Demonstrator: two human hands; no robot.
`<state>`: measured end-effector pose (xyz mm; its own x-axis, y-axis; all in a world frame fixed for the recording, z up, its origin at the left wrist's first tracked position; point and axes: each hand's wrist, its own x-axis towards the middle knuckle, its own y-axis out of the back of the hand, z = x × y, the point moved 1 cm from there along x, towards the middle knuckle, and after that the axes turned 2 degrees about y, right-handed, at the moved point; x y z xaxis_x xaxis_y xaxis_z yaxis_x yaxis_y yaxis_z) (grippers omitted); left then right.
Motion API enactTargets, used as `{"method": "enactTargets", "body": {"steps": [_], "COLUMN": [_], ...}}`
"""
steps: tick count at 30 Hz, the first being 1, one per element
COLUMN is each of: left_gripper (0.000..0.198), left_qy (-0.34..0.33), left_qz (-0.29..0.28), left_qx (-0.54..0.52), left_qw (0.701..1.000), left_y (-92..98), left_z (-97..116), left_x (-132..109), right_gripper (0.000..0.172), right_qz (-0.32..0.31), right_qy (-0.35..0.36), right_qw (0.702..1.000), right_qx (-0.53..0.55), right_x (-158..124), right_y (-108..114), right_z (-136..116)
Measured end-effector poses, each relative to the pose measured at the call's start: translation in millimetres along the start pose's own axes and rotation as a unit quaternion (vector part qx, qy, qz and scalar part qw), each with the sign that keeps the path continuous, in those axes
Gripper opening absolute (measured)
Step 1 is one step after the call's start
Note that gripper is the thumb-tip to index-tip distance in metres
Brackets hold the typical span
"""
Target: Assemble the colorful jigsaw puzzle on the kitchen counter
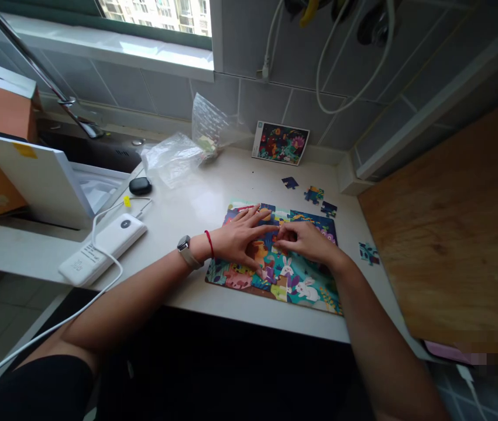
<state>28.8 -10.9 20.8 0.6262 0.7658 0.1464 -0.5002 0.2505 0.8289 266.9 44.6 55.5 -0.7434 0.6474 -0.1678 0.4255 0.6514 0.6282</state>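
Observation:
A colourful jigsaw puzzle (305, 290) with white rabbits and other animals lies on the white counter, largely assembled. Spread over its left and upper part is my left hand (237, 238), palm down with fingers stretched out. My right hand (310, 241) rests over the puzzle's middle, thumb and fingers pinched close to my left index fingertip. What the pinch holds, if anything, is hidden. Behind the puzzle lie loose puzzle pieces: a dark blue one (290, 182), a joined-looking yellow and teal one (314, 195) and another dark one (329, 209). A teal piece (368, 253) sits to the right.
A picture card (281, 143) leans against the tiled wall. Crumpled clear plastic bags (174, 156) lie back left. A white power bank (103, 248) with a cable and a black case (140, 186) are at left, near the sink (112, 153). A wooden board (454, 234) stands at right.

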Motion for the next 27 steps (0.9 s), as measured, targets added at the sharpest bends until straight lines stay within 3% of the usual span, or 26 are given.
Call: {"method": "enactTargets", "body": {"steps": [7, 15, 27], "left_gripper": [0.127, 0.122, 0.126], "left_qy": [0.02, 0.036, 0.057], "left_qz": [0.001, 0.041, 0.034], "left_qx": [-0.008, -0.012, -0.015], "left_qw": [1.0, 0.998, 0.998], "left_y": [-15.9, -25.3, -28.9], "left_z": [9.4, 23.3, 32.7], "left_x": [0.1, -1.3, 2.1], "right_gripper": [0.015, 0.014, 0.013], "right_qz": [0.0, 0.0, 0.001], "right_qy": [-0.002, 0.009, 0.015], "right_qw": [1.0, 1.0, 0.999], "right_qx": [-0.018, -0.03, -0.039], "right_x": [1.0, 1.3, 0.6], "right_y": [-3.5, -2.9, -4.0], "right_z": [-0.3, -1.8, 0.5]}}
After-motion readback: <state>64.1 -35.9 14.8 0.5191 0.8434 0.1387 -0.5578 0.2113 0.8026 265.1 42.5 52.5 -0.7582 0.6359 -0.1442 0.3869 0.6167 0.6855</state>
